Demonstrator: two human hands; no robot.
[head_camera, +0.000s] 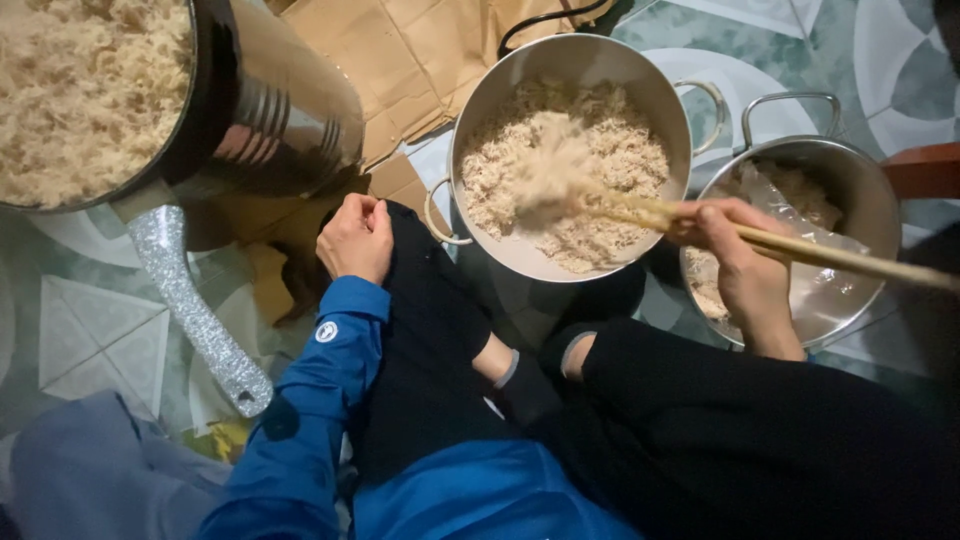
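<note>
Right hand (735, 250) pinches long pale wooden chopsticks (800, 248), lifting a clump of pale shredded food (548, 165) over the round steel two-handled pot (500, 90), tips low so strands drop back in. Left hand (357, 238), curled closed, rests on black-trousered knee (420, 300).

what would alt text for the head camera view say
Seen from above, a seated person's right hand holds long wooden chopsticks lifting a clump of shredded pale food over a steel pot on a tiled floor. The left hand rests closed on the knee, between a large pan and a second pot, both holding similar shreds.
</note>
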